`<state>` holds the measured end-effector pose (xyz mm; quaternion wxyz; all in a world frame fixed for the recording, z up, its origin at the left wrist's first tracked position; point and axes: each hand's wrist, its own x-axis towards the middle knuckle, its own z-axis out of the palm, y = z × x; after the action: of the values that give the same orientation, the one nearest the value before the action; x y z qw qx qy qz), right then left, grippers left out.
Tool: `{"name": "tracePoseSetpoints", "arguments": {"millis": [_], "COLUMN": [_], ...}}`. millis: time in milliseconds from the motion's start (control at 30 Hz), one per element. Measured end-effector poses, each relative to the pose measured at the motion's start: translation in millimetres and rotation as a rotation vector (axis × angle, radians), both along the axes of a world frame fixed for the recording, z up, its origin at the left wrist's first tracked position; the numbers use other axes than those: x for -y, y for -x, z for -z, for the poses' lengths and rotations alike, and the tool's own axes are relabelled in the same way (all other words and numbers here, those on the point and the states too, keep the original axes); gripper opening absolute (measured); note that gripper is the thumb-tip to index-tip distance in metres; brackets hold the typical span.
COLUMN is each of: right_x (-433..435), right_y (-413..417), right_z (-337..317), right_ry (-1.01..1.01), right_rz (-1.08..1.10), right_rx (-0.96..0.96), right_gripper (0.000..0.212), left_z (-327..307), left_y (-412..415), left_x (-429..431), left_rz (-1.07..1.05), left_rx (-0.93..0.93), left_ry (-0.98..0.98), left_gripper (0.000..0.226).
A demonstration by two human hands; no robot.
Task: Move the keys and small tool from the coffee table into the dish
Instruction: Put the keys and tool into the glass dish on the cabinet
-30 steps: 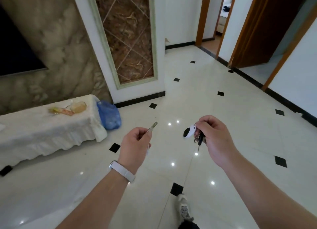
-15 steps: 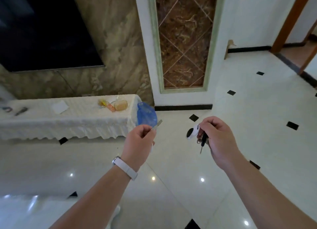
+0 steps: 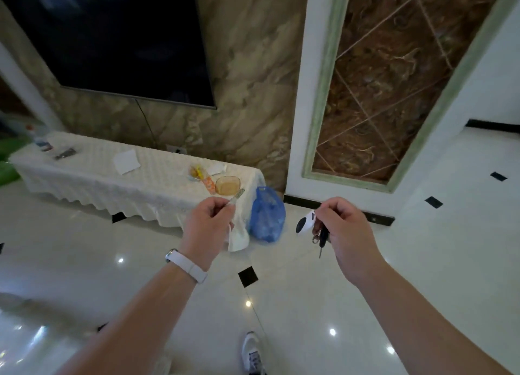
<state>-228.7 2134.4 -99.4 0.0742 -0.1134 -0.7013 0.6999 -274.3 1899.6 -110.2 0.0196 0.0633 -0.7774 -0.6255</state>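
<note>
My left hand (image 3: 206, 227) is closed around a small metal tool (image 3: 238, 196) whose flat tip sticks out past my fingers. My right hand (image 3: 342, 228) grips a bunch of keys (image 3: 320, 238) with a black-and-white fob (image 3: 305, 224) hanging below my fist. An amber glass dish (image 3: 228, 185) sits at the right end of a low stand covered with a white cloth (image 3: 112, 183), just beyond my left hand. Both hands are held in the air above the floor, short of the stand.
A blue plastic bag (image 3: 266, 215) leans against the stand's right end. On the cloth lie snack wrappers (image 3: 201, 175), a white paper (image 3: 126, 161) and small items at the far left. A dark TV (image 3: 112, 37) hangs above. My shoe (image 3: 253, 352) stands on glossy white tiles.
The view has swung left and come closer to the cloth-covered stand; the dish and bag now sit just ahead of my hands. Both hands keep their hold on the tool and keys.
</note>
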Motion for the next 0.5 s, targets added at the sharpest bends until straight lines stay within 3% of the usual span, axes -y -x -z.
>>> {"name": "tracePoseSetpoints", "arguments": {"millis": [500], "right_x": [37], "right_y": [268], "right_z": [-1], "right_ry": [-0.155], "right_rz": [-0.088], "right_rx": [0.040], "right_gripper": [0.010], "left_z": [0], "left_y": [234], "left_x": [55], "left_rz": [-0.127], "left_rx": [0.035], "left_ry": [0.031], "left_gripper": [0.009]}}
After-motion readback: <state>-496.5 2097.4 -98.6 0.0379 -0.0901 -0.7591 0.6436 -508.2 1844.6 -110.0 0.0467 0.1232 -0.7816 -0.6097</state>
